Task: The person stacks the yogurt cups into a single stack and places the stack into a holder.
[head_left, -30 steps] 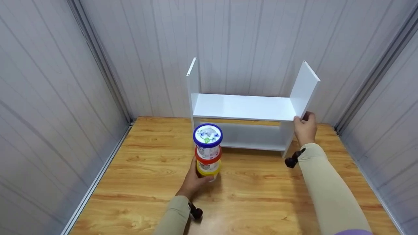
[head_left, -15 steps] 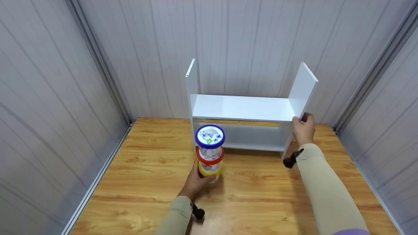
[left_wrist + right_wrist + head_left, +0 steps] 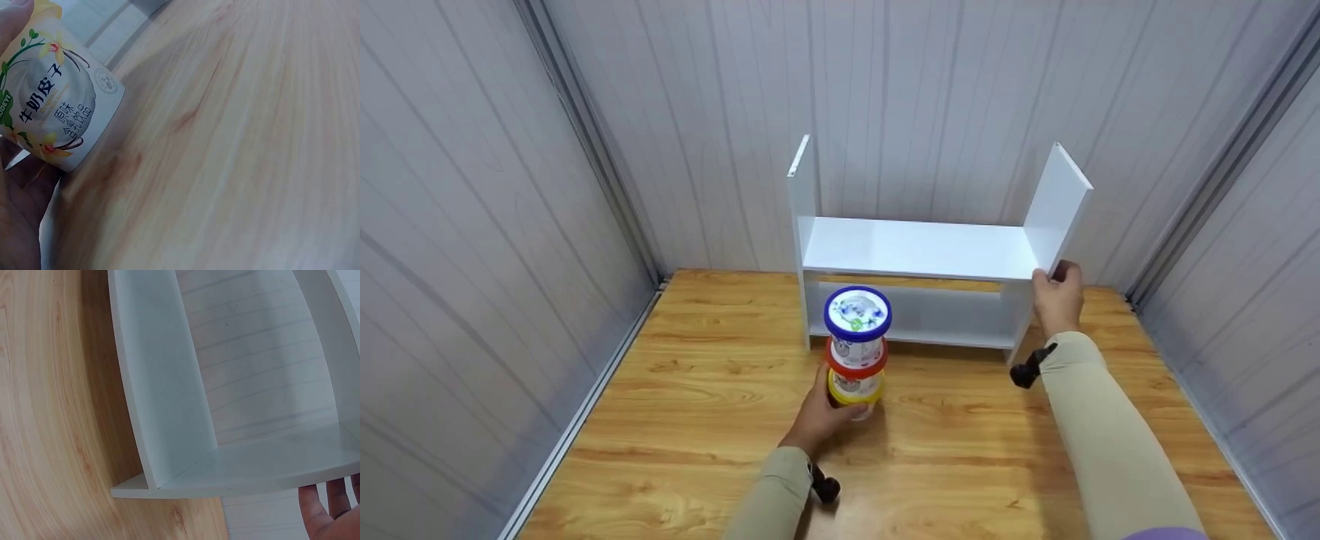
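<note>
Three paper tubs are stacked upright in the head view. The top one has a blue lid (image 3: 857, 313), the middle one a red lid (image 3: 856, 369), and the lowest tub (image 3: 56, 95) has a yellow lid and printed flowers. My left hand (image 3: 817, 417) grips that lowest tub from the left, thumb across its front, its base close over the table. Behind the stack stands a white shelf (image 3: 922, 247), partly hidden by the tubs. At its right side panel (image 3: 1057, 199) my right hand (image 3: 1057, 301) holds the edge near the middle board, thumb on the front.
The wooden table (image 3: 690, 420) runs back to a pale panelled wall (image 3: 720, 135). More panels with metal corner strips close in the left and right sides. The shelf has a middle board and a lower board (image 3: 945, 322) between its two uprights.
My left hand has moved the tub stack a little to the right, in front of the shelf. My right hand keeps its hold on the side panel.
</note>
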The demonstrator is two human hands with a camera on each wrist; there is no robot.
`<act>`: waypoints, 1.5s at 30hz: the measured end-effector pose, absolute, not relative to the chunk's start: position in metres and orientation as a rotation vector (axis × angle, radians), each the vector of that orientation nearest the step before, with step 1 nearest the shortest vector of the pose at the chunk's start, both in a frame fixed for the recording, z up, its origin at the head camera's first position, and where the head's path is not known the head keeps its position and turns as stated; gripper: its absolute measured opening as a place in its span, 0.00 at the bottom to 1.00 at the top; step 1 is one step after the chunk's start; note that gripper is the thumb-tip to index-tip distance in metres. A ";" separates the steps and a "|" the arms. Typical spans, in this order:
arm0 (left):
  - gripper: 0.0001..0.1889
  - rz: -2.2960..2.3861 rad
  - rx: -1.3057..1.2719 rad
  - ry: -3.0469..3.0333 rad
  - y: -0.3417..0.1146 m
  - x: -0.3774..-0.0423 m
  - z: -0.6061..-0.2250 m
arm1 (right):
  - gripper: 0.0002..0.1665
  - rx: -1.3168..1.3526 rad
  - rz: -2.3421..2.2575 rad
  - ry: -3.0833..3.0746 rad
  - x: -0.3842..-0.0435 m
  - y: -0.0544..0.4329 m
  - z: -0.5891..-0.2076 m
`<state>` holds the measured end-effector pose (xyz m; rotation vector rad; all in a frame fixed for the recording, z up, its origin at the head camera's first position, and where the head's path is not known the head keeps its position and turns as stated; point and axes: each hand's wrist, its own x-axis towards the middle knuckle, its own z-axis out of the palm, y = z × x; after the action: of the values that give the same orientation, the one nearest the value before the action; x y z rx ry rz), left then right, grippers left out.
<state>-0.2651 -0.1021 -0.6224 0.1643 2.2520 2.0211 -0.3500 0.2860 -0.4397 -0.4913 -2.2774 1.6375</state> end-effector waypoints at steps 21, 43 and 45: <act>0.59 2.015 0.255 2.219 -0.074 -0.271 -0.620 | 0.37 -0.475 1.598 -2.272 -0.346 0.281 -0.438; 0.59 2.050 0.265 2.211 -0.069 -0.265 -0.618 | 0.36 -0.449 1.581 -2.254 -0.346 0.279 -0.443; 0.59 2.051 0.249 2.213 -0.069 -0.266 -0.619 | 0.36 -0.447 1.587 -2.248 -0.347 0.279 -0.444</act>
<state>-0.2656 -0.0686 -0.6186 0.2492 2.2130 2.0509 -0.3466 0.2790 -0.4437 -0.4467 -2.2478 1.5866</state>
